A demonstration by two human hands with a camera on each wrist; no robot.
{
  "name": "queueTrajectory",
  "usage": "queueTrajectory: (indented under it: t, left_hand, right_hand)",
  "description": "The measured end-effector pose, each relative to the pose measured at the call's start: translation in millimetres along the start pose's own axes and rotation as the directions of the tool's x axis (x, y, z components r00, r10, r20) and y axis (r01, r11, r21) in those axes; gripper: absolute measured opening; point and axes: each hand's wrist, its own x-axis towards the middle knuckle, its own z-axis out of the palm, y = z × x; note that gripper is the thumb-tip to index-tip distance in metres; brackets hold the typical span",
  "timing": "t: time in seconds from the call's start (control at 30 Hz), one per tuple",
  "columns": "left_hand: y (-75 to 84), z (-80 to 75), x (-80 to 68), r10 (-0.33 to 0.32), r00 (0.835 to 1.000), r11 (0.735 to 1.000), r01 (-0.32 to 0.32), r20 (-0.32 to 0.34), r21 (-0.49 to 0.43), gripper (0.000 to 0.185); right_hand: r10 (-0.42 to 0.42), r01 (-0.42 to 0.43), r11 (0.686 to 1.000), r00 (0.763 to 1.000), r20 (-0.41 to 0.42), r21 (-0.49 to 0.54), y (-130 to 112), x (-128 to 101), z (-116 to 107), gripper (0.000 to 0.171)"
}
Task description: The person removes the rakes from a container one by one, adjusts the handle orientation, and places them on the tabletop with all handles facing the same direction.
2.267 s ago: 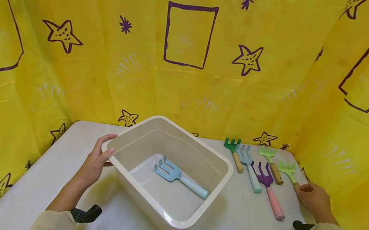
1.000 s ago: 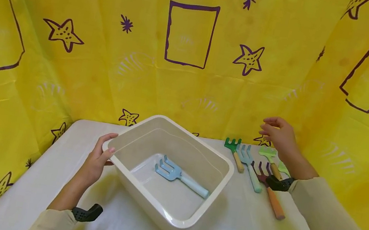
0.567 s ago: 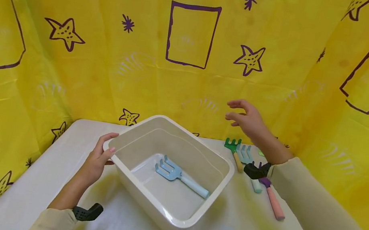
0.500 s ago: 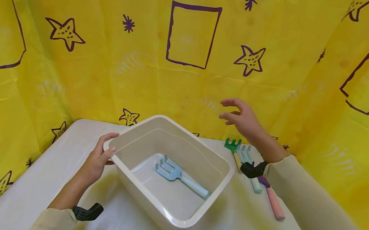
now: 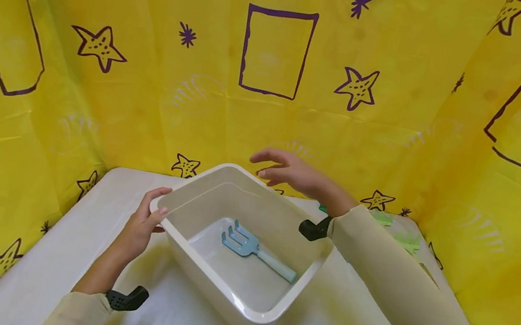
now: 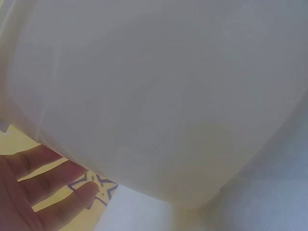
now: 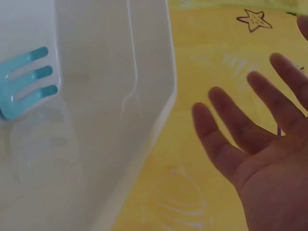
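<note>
A cream plastic basin [image 5: 215,278] stands at an angle on the table in the head view. My left hand [image 5: 138,228] holds its left corner, thumb over the rim and fingers on the outside; the left wrist view shows those fingers [image 6: 53,180] against the wall. Inside the basin lies a light blue hand rake [image 5: 267,257], handle to the right, its tines [image 7: 33,74] also visible in the right wrist view. Just above the far rim, my right hand [image 5: 292,172] hovers with spread fingers and nothing in them, apart from the basin.
Green rake heads [image 5: 408,240] show behind my right forearm, which hides most of the other hand rakes on the table's right side. A white cover [image 5: 183,316] spreads over the tabletop. Yellow printed curtains [image 5: 267,123] hang around the back and sides.
My right hand has let go of a light green rake's handle at the right, risen, and swung left to the basin's far rim. My left hand stays on the corner.
</note>
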Motion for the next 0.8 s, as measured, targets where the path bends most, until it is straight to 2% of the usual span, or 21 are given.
queueTrajectory:
  t: [0.13, 0.23, 0.43, 0.57, 0.8]
  left_hand:
    - [0.9, -0.5, -0.7, -0.007, 1.000, 1.000, 0.007, -0.002, -0.007, 0.046]
    - [1.5, -0.2, -0.9, -0.010, 1.000, 1.000, 0.010, 0.001, -0.011, 0.046]
    - [2.6, -1.1, -2.2, -0.015, 1.000, 1.000, 0.015, -0.003, -0.014, 0.045]
    - [3.2, -1.2, -2.0, -0.018, 1.000, 0.999, 0.018, -0.001, -0.027, 0.045]
    - [7.4, -3.1, -2.5, -0.016, 1.000, 1.000, 0.016, -0.002, -0.025, 0.046]
  right_hand:
    - [0.053, -0.056, 0.998, 0.990, 0.127, 0.019, 4, 17, 11, 0.045]
    - [0.119, -0.129, 0.991, 0.969, 0.216, 0.030, 8, 26, 18, 0.046]
    - [0.247, -0.275, 0.961, 0.905, 0.347, 0.033, 17, 40, 32, 0.043]
    - [0.331, -0.373, 0.927, 0.863, 0.382, 0.039, 24, 46, 41, 0.040]
    - [0.464, -0.515, 0.857, 0.772, 0.435, 0.002, 45, 48, 55, 0.043]
